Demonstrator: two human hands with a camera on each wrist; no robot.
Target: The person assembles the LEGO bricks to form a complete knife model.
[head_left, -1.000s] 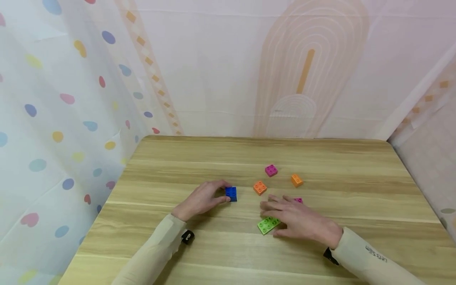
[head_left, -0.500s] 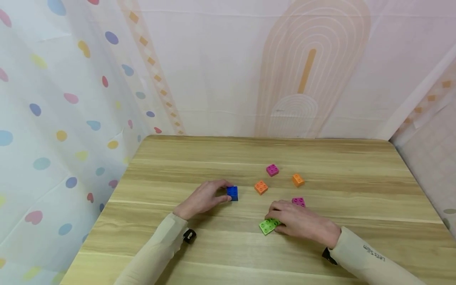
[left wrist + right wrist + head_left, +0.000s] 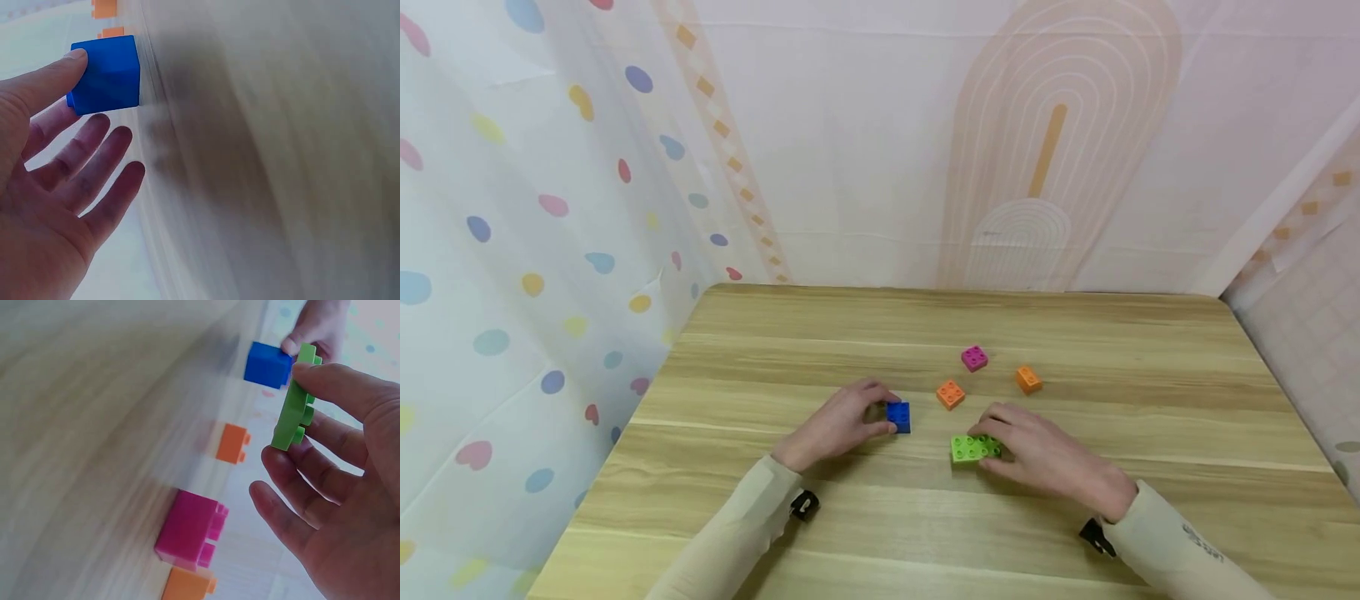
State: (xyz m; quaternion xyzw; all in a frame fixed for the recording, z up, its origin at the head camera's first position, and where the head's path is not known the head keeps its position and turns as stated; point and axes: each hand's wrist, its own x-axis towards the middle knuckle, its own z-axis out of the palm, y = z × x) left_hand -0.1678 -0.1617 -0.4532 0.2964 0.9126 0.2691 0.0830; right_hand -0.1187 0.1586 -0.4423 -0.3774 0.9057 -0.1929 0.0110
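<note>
My left hand [image 3: 842, 425] pinches a small blue toy brick [image 3: 898, 418] between thumb and forefinger, and its other fingers are spread loosely, as the left wrist view shows. Whether the blue brick touches the table I cannot tell. To its right, my right hand [image 3: 1052, 454] pinches a longer, thin lime-green brick [image 3: 967, 450] by its edges, studs upward. In the right wrist view the green brick [image 3: 292, 415] is held off the table, with the blue brick [image 3: 267, 364] beyond it. A gap separates the two held bricks in the head view.
Beyond the hands lie an orange square brick [image 3: 951, 395], a magenta square brick [image 3: 974, 358] and a smaller orange brick [image 3: 1028, 379]. A magenta brick [image 3: 190, 528] stands close by in the right wrist view. Patterned curtains [image 3: 850, 150] border the wooden table [image 3: 790, 333].
My right hand has closed its fingers on the green brick, raised it and turned it straighter. The near magenta brick is now hidden in the head view. My left hand has shifted slightly right and nearer with the blue brick.
</note>
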